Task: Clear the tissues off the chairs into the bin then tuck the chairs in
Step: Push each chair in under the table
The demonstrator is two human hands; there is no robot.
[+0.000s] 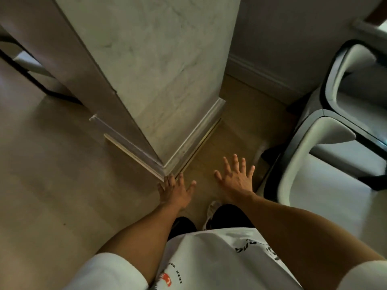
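Two white chairs with dark frames stand at the right: a near chair point(303, 162) and a far chair point(343, 65) behind it. No tissue shows on their visible seats, and no bin is in view. My left hand point(178, 190) is held out low over the floor, fingers spread, holding nothing, just in front of the pillar's corner. My right hand point(235, 176) is also spread and empty, a short way left of the near chair's backrest, not touching it.
A marble-clad pillar point(159, 65) with a skirting board rises straight ahead. A dark-legged piece of furniture point(31, 72) stands at the far left. A wall with a baseboard point(263, 74) runs behind the chairs. My feet point(213, 214) stand on the wooden floor.
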